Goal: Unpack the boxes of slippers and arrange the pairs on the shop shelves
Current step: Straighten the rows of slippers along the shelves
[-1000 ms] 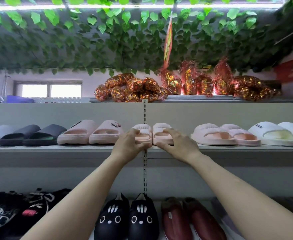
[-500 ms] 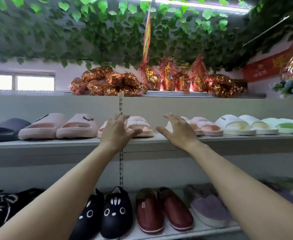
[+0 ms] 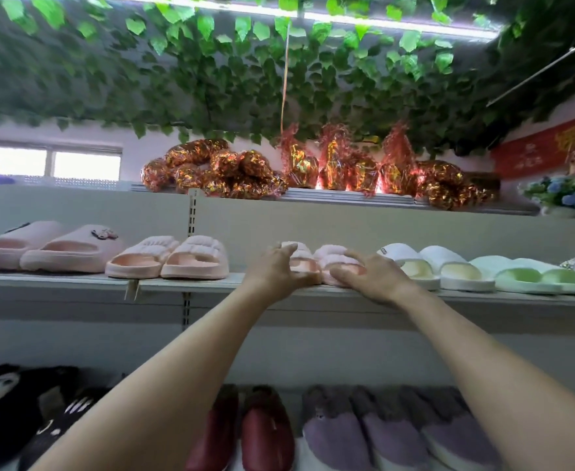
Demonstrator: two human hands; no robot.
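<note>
A pair of pale pink ribbed slippers (image 3: 327,254) stands on the upper shelf (image 3: 211,283), toes toward the back wall. My left hand (image 3: 274,271) grips the left slipper of this pair, fingers over its strap and thumb along its heel edge. On the right slipper, my right hand (image 3: 372,278) holds the heel end with fingers on top and thumb at the front. Another pink ribbed pair (image 3: 169,258) stands free to the left of my hands.
The same shelf carries smooth pink slides (image 3: 48,248) at the left, and white slides (image 3: 432,266) and green slides (image 3: 537,275) at the right. The lower shelf holds black cat slippers (image 3: 24,409), dark red slippers (image 3: 245,433) and purple slippers (image 3: 381,433). Foil-wrapped bundles (image 3: 313,171) lie on top.
Both hands let go of the first pink ribbed pair, moved right along the shelf and now hold the neighbouring pink pair. The view has turned right with them.
</note>
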